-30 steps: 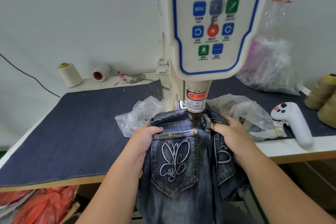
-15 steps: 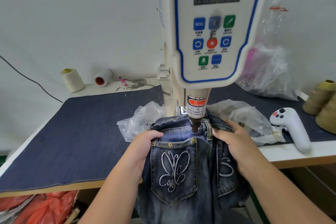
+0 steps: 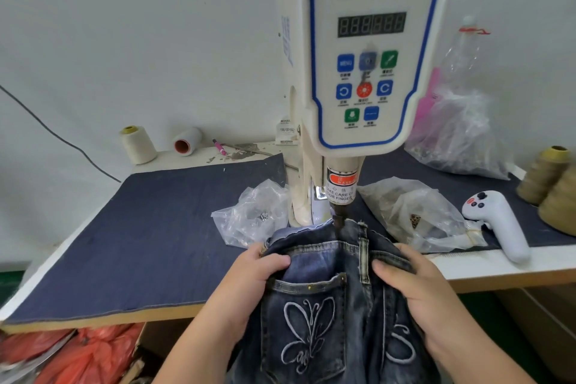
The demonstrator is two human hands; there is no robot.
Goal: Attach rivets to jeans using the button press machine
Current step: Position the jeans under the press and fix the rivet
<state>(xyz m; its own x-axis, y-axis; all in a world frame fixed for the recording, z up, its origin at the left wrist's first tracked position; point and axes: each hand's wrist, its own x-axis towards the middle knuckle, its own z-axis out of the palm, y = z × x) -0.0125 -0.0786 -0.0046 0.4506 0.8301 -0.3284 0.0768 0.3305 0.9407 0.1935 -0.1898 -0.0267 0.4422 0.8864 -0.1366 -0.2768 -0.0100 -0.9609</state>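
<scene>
We see the jeans (image 3: 314, 315) at 6 o'clock, their waistband lying under the ram of the button press machine (image 3: 371, 50). The left hand (image 3: 252, 277) grips the waistband at 7 o'clock, fingers curled round the denim; the right hand (image 3: 414, 287) pinches it beside the belt loop at 5 o'clock. A white controller (image 3: 498, 224) rests on the worktop (image 3: 140, 246) at 3 o'clock.

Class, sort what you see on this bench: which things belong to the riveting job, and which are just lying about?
In use:
jeans
button press machine
left hand and right hand, both gripping the jeans
clear bag of small metal parts, probably

Lying about:
white handheld controller
thread cones
cream spool
pink pen
</scene>
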